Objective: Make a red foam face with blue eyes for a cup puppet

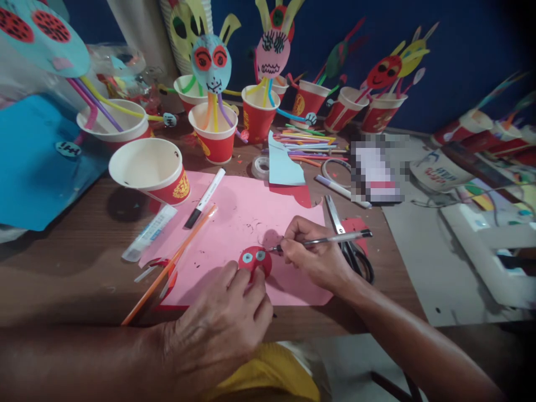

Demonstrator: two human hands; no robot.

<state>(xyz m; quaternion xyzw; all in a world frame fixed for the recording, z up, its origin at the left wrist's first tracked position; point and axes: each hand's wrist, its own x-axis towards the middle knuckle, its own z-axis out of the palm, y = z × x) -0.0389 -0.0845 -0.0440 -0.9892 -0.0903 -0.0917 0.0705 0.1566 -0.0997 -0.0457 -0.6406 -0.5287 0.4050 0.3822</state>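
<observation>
A red paper circle (262,256) with two small pale-blue eyes lies on a sheet of pink paper (226,223). My left hand (226,312) rests over its lower edge, fingers bent and pressed together, holding it down. Between the fingers of my right hand (312,251) is a black-tipped pen (330,239), its tip at the circle's upper right edge. A pair of scissors (349,245) with black handles lies beside my right hand. Left of the circle are a black marker (205,198), an orange stick (171,262) and a glue tube (149,233).
A white-and-red paper cup (146,167) stands at the left. Behind it, several cups hold paper-faced figures (211,64). Sticks (310,142), a tape roll (261,166), light-blue paper (285,162) and a purple-capped marker (343,191) lie at the back. Blue card (42,162) is far left.
</observation>
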